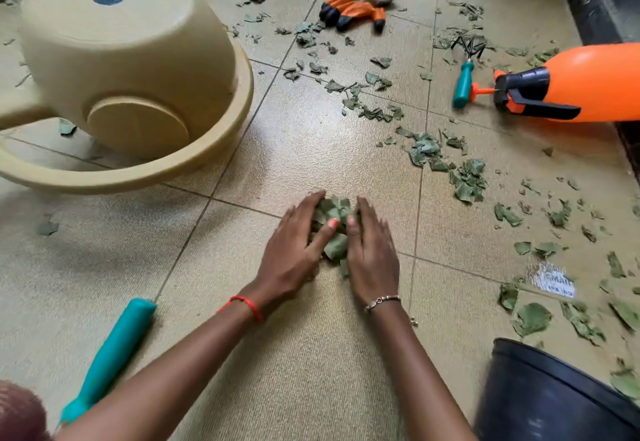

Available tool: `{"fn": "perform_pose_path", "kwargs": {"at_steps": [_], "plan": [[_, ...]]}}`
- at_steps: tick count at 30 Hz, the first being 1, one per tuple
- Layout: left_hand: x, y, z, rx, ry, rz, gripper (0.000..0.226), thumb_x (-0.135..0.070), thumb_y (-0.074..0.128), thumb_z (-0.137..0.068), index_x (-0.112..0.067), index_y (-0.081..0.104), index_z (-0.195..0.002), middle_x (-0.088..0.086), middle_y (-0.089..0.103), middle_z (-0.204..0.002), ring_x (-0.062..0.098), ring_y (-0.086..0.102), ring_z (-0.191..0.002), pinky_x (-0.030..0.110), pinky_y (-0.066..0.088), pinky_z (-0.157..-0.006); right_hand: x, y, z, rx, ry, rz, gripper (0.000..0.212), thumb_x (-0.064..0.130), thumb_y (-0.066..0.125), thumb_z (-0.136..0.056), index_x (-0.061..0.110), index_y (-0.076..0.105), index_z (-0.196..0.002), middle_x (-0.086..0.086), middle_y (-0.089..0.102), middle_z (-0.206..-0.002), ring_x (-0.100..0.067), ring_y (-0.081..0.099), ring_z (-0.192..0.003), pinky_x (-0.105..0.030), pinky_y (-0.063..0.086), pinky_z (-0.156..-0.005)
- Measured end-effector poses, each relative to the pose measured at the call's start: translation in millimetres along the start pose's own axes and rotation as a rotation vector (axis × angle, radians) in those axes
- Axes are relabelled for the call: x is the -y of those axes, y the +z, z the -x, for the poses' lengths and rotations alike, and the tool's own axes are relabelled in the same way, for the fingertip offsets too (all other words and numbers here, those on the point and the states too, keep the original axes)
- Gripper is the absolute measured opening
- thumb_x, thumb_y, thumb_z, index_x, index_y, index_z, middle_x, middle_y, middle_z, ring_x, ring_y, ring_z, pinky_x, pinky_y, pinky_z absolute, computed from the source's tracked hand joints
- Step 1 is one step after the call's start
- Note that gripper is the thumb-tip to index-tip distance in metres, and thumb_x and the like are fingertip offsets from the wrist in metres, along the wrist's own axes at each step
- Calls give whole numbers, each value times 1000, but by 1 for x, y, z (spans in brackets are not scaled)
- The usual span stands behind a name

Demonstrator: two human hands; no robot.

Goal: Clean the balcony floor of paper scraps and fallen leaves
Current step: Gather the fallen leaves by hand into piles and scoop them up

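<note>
From the head camera, both my hands are down on the tan tiled floor (311,371), pressed in from either side around a small heap of green leaf pieces (334,229). My left hand (294,250) cups the heap's left side with fingers stretched flat and close together, thumb laid across the leaves. My right hand (372,250) closes the right side the same way, fingers long and together, thumb tip touching the heap. Neither hand is clenched; the leaves are squeezed between my palms rather than gripped.

More scattered leaf scraps (464,177) lie to the right and far across the tiles. A printed paper scrap (554,279) sits on the floor to the right, among leaves. Far left, a beige plastic watering can (121,60) lies tipped over. Far centre are orange garden gloves (356,8). Far right lie a teal-handled hand rake (465,73) and an orange spray bottle (588,80). Near left is a teal tool handle (114,354); near right, a black pot (554,399).
</note>
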State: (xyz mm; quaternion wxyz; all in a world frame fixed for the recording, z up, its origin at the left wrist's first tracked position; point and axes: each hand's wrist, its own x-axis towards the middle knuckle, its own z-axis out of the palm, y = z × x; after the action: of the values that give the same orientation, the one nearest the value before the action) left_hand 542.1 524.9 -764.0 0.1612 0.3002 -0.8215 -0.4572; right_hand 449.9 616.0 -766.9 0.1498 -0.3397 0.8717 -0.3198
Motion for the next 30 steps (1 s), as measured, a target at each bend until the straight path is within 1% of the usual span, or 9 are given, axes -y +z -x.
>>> {"fn": "perform_pose_path", "kwargs": {"at_steps": [3, 5, 9, 13, 15, 18, 21, 25, 30], "plan": [[1, -6, -1, -111, -32, 281, 60, -56, 39, -87, -24, 46, -137, -6, 51, -136, -2, 48, -121, 15, 36, -101, -1, -2, -4, -78, 29, -177, 62, 55, 21, -89, 28, 27, -145, 8, 27, -152, -6, 23, -139, -37, 24, -114], [5, -11, -4, -221, -46, 292, 53, -47, 41, -90, -19, 51, -133, -4, 55, -132, -5, 50, -115, 6, 34, -95, -1, 0, -7, -67, -3, -78, 68, 62, 17, -88, 27, 27, -145, 8, 26, -152, -7, 22, -139, -34, 19, -116], [6, -4, -6, -213, -51, 249, 64, -57, 35, -84, -18, 54, -130, -8, 57, -127, 3, 53, -118, 15, 38, -99, 0, 0, -6, 80, -151, 69, 58, 50, 19, -92, 30, 24, -145, 10, 24, -153, -1, 16, -140, -23, 4, -116], [2, -3, -5, -137, -50, 130, 62, -57, 30, -87, -23, 50, -135, -4, 53, -136, 9, 46, -126, 28, 34, -108, 3, -18, -5, 234, -144, -399, 44, 39, 38, -95, 30, 39, -137, 5, 40, -146, 7, 35, -128, -14, 28, -108], [2, -5, -4, -93, -57, 74, 58, -53, 26, -90, -26, 47, -137, -6, 48, -141, 7, 40, -131, 27, 24, -114, -1, -26, 0, 235, -144, -473, 57, 54, 45, -85, 36, 32, -138, 9, 29, -150, 8, 26, -133, -15, 25, -109], [5, -4, -4, -63, -20, 59, 65, -60, 17, -87, -30, 50, -133, -17, 47, -136, -4, 35, -130, 4, 8, -108, -11, -27, 13, 365, -199, -17, 108, 85, 41, -58, 41, -8, -144, 15, -8, -155, 0, -6, -141, -28, 2, -116], [10, -3, -7, -23, -8, 40, 55, -52, 20, -92, -30, 53, -130, -14, 50, -137, -9, 31, -131, 2, 4, -106, -15, -13, 21, 295, -297, 335, 125, 92, 30, -46, 29, -24, -140, 6, -15, -156, -4, -19, -140, -28, -15, -114], [11, 2, -6, -30, 23, -46, 61, -56, 19, -89, -27, 49, -134, -10, 48, -141, -3, 30, -135, 6, 5, -108, -3, 9, 16, 122, -311, 214, 110, 74, 36, -64, 12, -2, -148, -6, 11, -156, -14, 6, -144, -29, -1, -116], [4, 7, -4, -88, -8, -24, 65, -57, 24, -85, -17, 53, -128, -2, 56, -131, 10, 48, -120, 19, 30, -101, 12, 36, 9, -42, -344, 63, 68, 14, 56, -80, -5, 29, -139, -20, 37, -143, -31, 35, -134, -39, 24, -109]]}}
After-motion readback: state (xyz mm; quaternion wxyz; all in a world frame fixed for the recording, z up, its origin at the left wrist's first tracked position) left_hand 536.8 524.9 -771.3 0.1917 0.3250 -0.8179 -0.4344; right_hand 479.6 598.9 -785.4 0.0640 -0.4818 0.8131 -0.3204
